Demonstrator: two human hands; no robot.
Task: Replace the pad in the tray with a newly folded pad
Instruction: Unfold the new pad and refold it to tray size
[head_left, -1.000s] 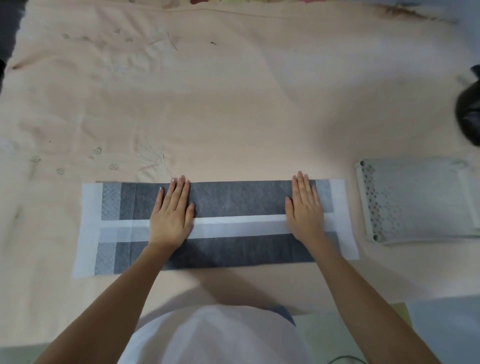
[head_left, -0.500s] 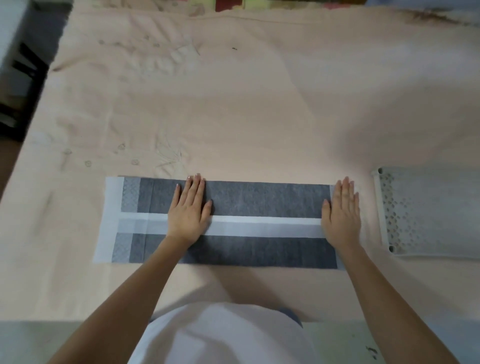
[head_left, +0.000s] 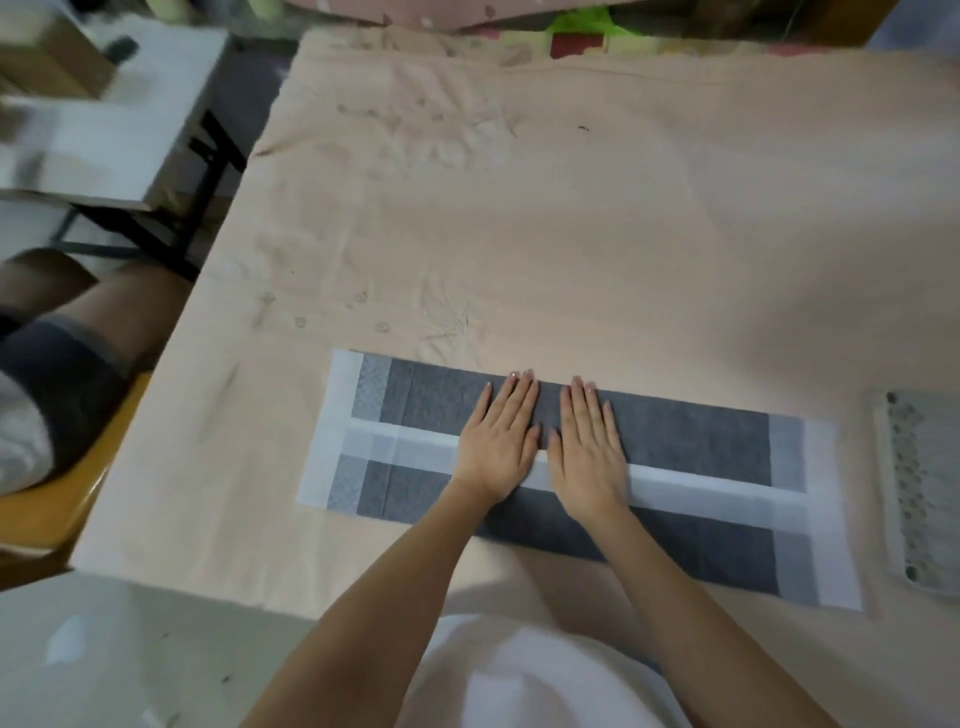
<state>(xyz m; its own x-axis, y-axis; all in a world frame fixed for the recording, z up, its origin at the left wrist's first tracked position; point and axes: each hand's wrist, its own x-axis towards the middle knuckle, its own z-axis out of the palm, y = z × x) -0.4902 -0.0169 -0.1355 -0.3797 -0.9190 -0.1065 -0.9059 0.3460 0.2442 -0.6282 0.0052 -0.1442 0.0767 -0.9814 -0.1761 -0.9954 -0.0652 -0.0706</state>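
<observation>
Folding step: pad (head_left: 675, 457), frame centre, is pressed by flat left hand (head_left: 498, 441) and right hand (head_left: 589, 447); crosswise folding is judged next.

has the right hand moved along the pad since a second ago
Yes. The right hand has slid left along the pad, from near its right end to its middle, and now lies flat beside the left hand.

No readable text, labels or nos. anywhere.
</observation>
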